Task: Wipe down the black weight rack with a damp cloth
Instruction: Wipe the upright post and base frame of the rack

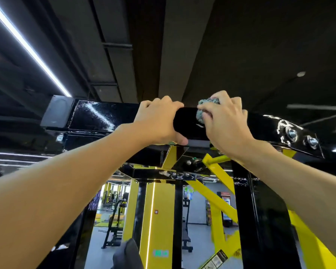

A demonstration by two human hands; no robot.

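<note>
Right hand fingers clench a wadded grey-green cloth on the glossy black steel crossbeam of the weight rack; at 9 o'clock the left hand grips that beam. Wet streaks suggest wiping under way; black uprights at 5 o'clock probably remain. No container shows

The black rack beam looks like glossy painted metal (wet streaks shine on it); the grey cloth looks rough and nubby; bolts are bright metal.
</note>
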